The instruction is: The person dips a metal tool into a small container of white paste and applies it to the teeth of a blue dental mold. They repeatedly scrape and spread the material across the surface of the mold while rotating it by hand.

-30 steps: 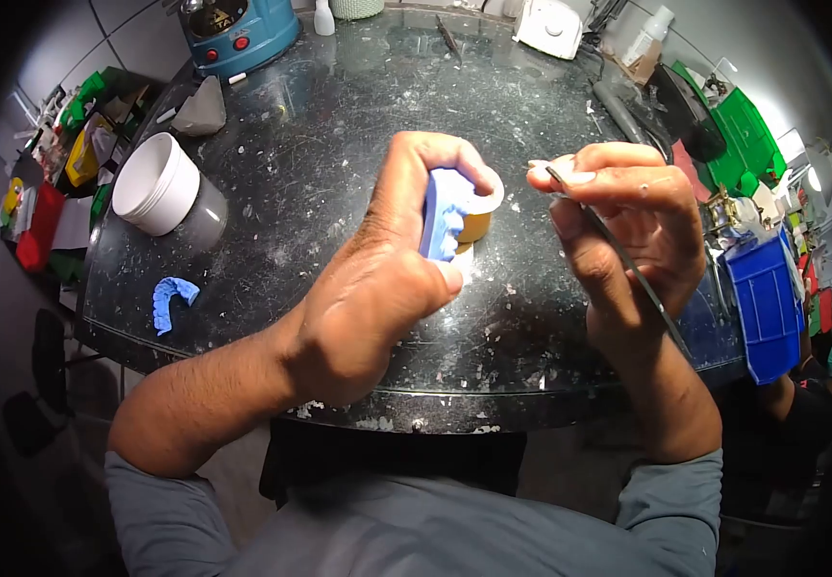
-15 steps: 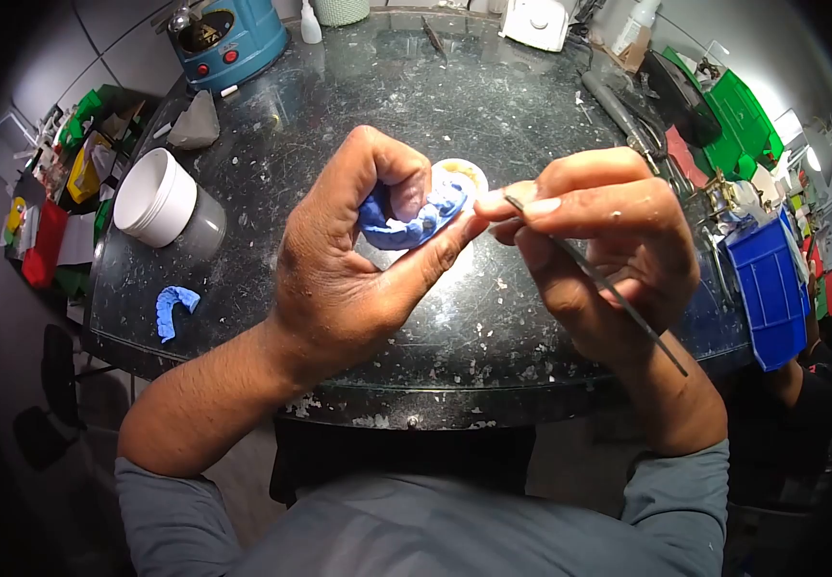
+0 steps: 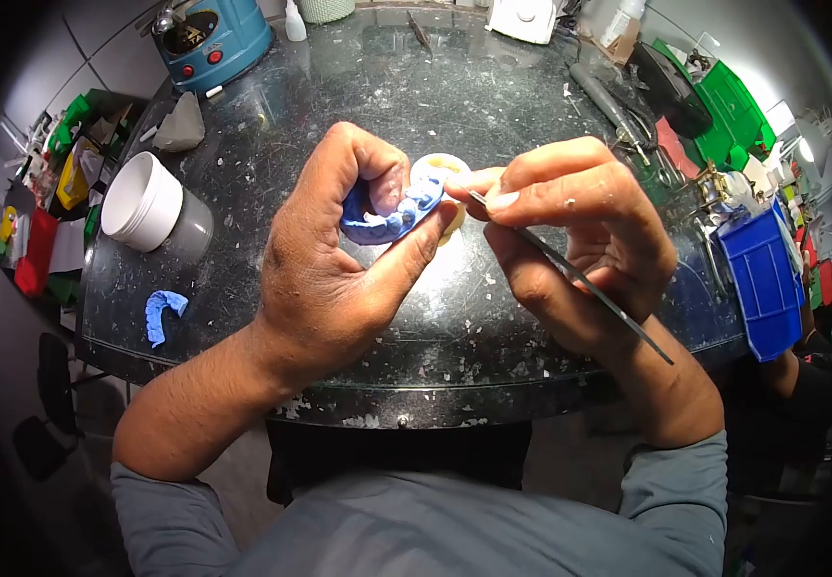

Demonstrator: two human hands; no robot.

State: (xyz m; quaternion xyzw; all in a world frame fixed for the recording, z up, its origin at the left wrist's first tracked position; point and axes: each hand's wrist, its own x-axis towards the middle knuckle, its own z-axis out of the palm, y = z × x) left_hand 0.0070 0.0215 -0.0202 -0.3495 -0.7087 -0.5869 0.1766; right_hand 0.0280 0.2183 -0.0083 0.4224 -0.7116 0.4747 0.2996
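Note:
My left hand (image 3: 339, 240) is closed round a blue dental mould (image 3: 377, 227), an arch with tooth-shaped hollows, its thumb along the lower edge. In my right hand (image 3: 579, 231) is a thin dark metal tool (image 3: 598, 291), pinched between thumb and fingers, its rear end pointing down to the right. The right fingertips are close to the mould's right end; the tool's front tip is too small to make out. Behind the mould, a pale yellowish round piece (image 3: 452, 163) shows partly on the table. A second blue arch (image 3: 160, 313) lies at the left.
The dark, scuffed table (image 3: 339, 96) holds a white tub (image 3: 143, 202), a grey lump (image 3: 181, 125) and a blue machine (image 3: 219, 48). On the right are a green tray (image 3: 735, 113), a blue bin (image 3: 760, 284) and a dark-handled tool (image 3: 606, 101). Part of a person (image 3: 805, 385) shows at far right.
The whole view has shifted slightly, with the table items a little further left. The mould stays in my left hand and the tool in my right; more of the pale piece shows behind them.

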